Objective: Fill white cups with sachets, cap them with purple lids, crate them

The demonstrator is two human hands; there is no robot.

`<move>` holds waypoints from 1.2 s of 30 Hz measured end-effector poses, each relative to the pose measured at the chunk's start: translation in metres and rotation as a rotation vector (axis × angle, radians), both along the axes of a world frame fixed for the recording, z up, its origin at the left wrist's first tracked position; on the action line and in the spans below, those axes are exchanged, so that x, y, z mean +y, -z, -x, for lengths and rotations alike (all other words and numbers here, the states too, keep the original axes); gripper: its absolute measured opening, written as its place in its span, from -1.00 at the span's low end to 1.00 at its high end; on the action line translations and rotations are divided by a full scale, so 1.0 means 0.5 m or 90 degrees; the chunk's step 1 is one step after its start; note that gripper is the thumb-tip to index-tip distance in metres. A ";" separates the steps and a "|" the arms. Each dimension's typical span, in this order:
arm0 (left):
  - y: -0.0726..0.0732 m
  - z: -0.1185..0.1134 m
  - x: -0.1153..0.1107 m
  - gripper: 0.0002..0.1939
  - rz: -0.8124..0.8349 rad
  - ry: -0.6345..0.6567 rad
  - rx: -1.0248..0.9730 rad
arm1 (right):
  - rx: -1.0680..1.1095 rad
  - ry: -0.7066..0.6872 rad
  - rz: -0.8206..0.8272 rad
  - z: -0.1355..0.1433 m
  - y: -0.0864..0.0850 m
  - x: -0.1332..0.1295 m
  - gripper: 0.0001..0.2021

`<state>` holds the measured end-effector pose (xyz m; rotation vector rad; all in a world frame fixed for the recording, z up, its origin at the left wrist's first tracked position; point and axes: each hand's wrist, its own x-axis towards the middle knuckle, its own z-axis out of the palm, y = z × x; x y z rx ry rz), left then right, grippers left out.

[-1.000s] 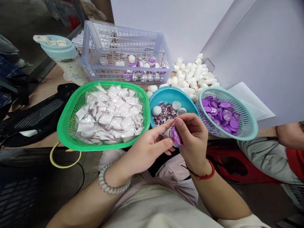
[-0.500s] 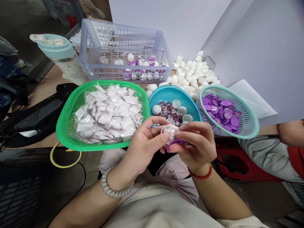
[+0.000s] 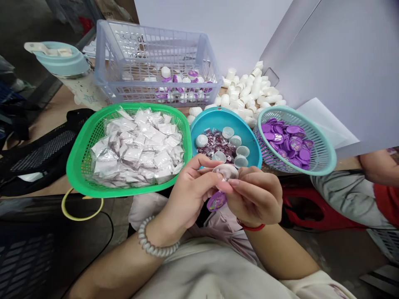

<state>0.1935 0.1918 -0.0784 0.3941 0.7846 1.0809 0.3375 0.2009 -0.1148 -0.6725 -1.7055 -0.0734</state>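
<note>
My left hand (image 3: 190, 193) is closed around a small clear cup (image 3: 229, 169), tilted, with its rim up. Something pale, perhaps a packet, shows inside the cup, mostly covered by fingertips. The fingers of my right hand (image 3: 257, 193) pinch together at the cup's near side. A purple round lid (image 3: 217, 201) with a printed face hangs just below the cup, against my right fingers; its grip is partly hidden. Behind my hands, a blue bowl (image 3: 254, 145) holds dark reddish packets (image 3: 215, 143) and several whitish cups (image 3: 241, 151).
A green basket (image 3: 75, 166) of white packets stands left. A pale teal basket (image 3: 327, 160) of purple lids stands right. Behind are a clear crate (image 3: 149, 87) with capped pieces, a pile of white cups (image 3: 246, 93) and a tumbler (image 3: 67, 62). Another person's arm (image 3: 380, 166) is at right.
The purple lid has swung down and left, now showing its printed face. The cup has tilted, and my right fingers have closed in at its side. The view has shifted slightly.
</note>
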 end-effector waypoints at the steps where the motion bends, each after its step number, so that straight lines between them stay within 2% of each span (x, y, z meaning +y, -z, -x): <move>1: 0.000 -0.002 0.000 -0.70 0.019 -0.004 -0.011 | -0.004 0.019 -0.003 0.001 0.004 0.003 -0.58; 6: -0.003 -0.008 -0.003 -0.64 0.073 -0.060 -0.027 | -0.029 0.057 -0.021 0.000 0.003 0.026 -0.58; 14: -0.013 -0.007 -0.018 -0.63 0.067 -0.081 -0.054 | -0.094 0.083 -0.026 -0.019 -0.008 0.035 -0.65; 19: -0.015 -0.017 -0.020 -0.66 -0.015 -0.214 -0.014 | -0.139 -0.022 -0.005 -0.021 -0.026 0.010 -0.75; 23: -0.012 -0.026 -0.020 -0.68 -0.074 -0.284 0.001 | -0.128 0.035 0.072 0.001 -0.038 -0.021 -0.62; 26: -0.006 -0.031 -0.018 -0.65 -0.057 -0.283 -0.008 | -0.109 0.068 0.122 0.012 -0.039 -0.031 -0.60; 28: -0.003 -0.031 -0.016 -0.64 -0.043 -0.276 -0.016 | -0.093 0.047 0.134 0.010 -0.037 -0.029 -0.57; 31: -0.005 -0.026 -0.012 -0.62 -0.044 -0.261 -0.031 | -0.048 0.004 0.131 -0.002 -0.029 -0.022 -0.42; 36: -0.009 -0.016 -0.015 -0.61 -0.044 -0.210 -0.029 | 0.010 0.029 0.107 -0.012 -0.020 -0.016 -0.33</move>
